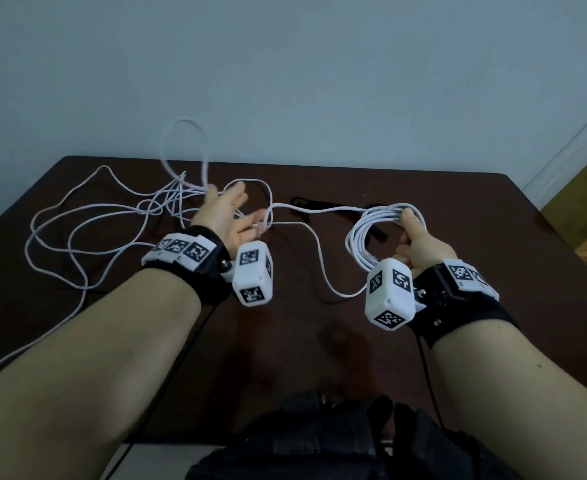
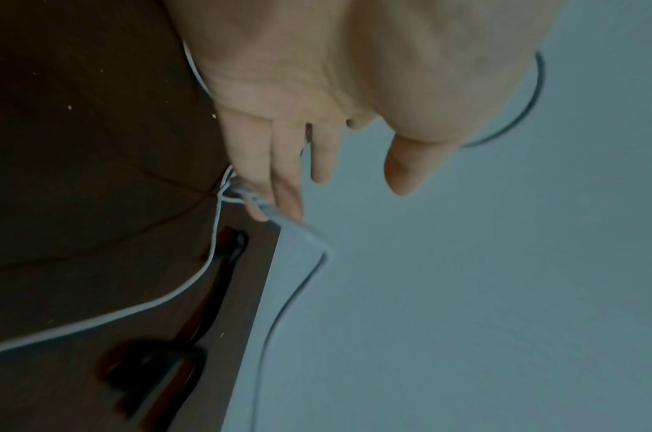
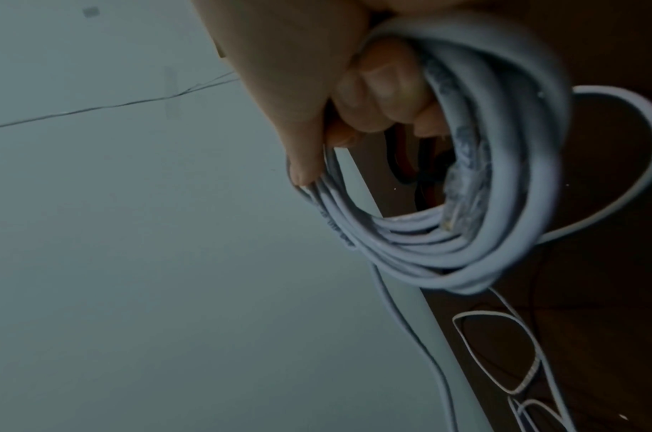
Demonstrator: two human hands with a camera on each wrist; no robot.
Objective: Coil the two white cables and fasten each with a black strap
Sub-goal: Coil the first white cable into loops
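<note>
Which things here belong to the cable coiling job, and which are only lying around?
Belong to the job:
coiled white cable, gripped by right hand
loose white cable, at left hand
black straps on table

Lying about:
dark bag, near edge

A dark brown wooden table point(image 1: 423, 237) with rounded corners stands against a plain pale blue-grey wall point(image 1: 319, 81). A thin line runs diagonally up the wall at the right. Beyond the table's right edge is a strip of yellowish wooden floor point(image 1: 586, 209). The light is dim and even.
</note>
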